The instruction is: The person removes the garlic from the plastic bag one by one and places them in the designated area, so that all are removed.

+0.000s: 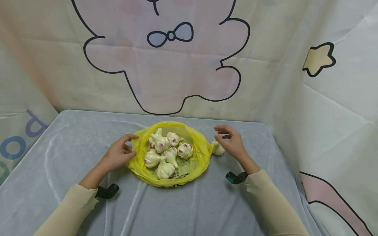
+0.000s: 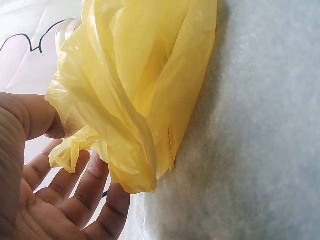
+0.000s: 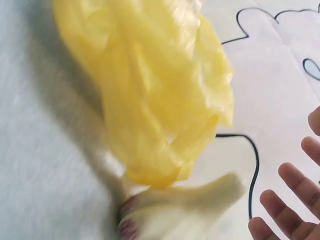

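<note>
A yellow plastic bag [image 1: 203,154] lies spread wide on the table, its mouth up, with several white and purple garlic bulbs [image 1: 165,169] inside. At its left rim is my left hand [image 1: 119,153]. The left wrist view shows the thumb and loosely bent fingers [image 2: 95,175] parted around a crumpled edge of the bag [image 2: 135,100], touching it without a clear pinch. My right hand [image 1: 231,141] hovers with relaxed fingers above a single garlic bulb [image 1: 218,149] outside the bag's right end. In the right wrist view that bulb [image 3: 180,215] sits against the bag, apart from the fingertips [image 3: 270,200].
Grey velvety cloth [image 1: 165,209] covers the table. Behind it hangs a pale curtain [image 1: 265,88] printed with cartoon shapes, and more of this fabric closes off the left and right sides.
</note>
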`<state>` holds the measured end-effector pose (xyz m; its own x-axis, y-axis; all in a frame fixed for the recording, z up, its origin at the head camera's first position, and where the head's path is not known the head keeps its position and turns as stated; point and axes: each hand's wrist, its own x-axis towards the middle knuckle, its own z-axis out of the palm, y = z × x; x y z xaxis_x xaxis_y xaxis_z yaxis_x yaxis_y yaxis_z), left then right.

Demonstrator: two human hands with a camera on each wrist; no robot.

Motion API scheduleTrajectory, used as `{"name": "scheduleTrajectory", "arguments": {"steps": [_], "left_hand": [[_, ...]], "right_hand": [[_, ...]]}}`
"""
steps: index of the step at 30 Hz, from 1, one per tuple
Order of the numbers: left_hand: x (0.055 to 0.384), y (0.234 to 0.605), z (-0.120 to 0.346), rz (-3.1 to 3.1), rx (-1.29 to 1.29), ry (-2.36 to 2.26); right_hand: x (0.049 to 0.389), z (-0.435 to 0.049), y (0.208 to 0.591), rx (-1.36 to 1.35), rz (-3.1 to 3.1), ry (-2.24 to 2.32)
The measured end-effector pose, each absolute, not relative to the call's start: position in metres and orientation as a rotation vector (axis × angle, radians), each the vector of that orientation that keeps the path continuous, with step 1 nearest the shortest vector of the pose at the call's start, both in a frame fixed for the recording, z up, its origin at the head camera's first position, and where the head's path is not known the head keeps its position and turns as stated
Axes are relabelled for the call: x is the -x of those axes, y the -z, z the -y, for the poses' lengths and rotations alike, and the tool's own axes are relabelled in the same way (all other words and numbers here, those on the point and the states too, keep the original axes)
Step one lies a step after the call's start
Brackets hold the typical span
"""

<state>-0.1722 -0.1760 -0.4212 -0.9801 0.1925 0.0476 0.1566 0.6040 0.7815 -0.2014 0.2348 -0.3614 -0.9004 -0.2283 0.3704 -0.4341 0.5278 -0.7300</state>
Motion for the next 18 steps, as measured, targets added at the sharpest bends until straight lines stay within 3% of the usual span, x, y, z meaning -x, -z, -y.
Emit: {"name": "scheduleTrajectory", "arguments": {"steps": [18], "left_hand": [[0.173, 0.422, 0.175, -2.773, -0.314, -1.359]], "right_hand": [[0.202, -0.192, 0.342, -0.700, 2.485, -1.374]]}}
